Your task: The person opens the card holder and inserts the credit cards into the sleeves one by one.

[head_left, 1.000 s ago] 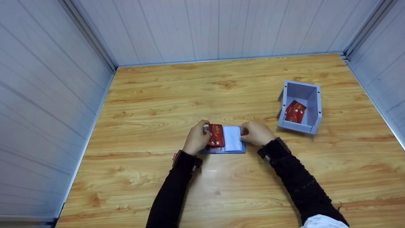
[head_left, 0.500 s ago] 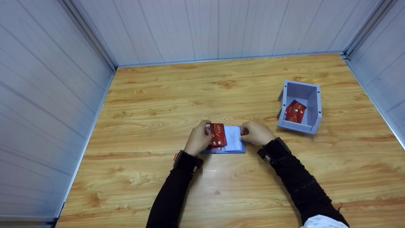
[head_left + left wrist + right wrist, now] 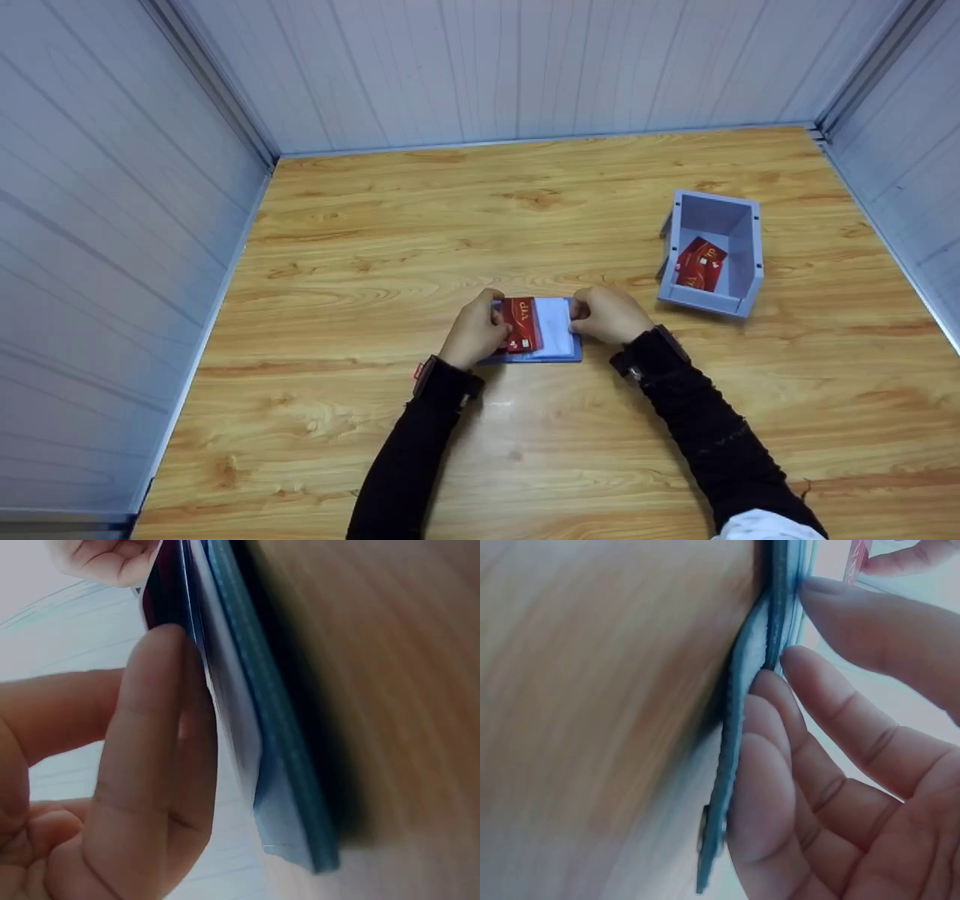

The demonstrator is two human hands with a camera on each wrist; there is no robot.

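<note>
A blue card holder [image 3: 576, 351] lies open on the table, its clear and whitish sleeves [image 3: 553, 327] facing up. My left hand [image 3: 474, 330] pinches a red VIP card [image 3: 519, 319] over the left half of the holder. In the head view the card's right edge meets a sleeve, where a thin pinkish strip shows. In the left wrist view the card [image 3: 155, 596] stands tilted above the sleeves, partly hidden by the fingers. At the holder's right edge, my right hand [image 3: 611, 315] grips the sleeves and cover; the right wrist view shows its fingers against the cover flap [image 3: 731, 742].
To the right stands a grey-blue plastic bin [image 3: 705, 300] with red VIP cards [image 3: 701, 264] inside. Pale panel walls [image 3: 480, 67] enclose the wooden table [image 3: 390, 225] at the back and both sides.
My left hand has shifted slightly right with the red card, which now sits a little lower and further right over the sleeves. The right hand and the bin have stayed in place.
</note>
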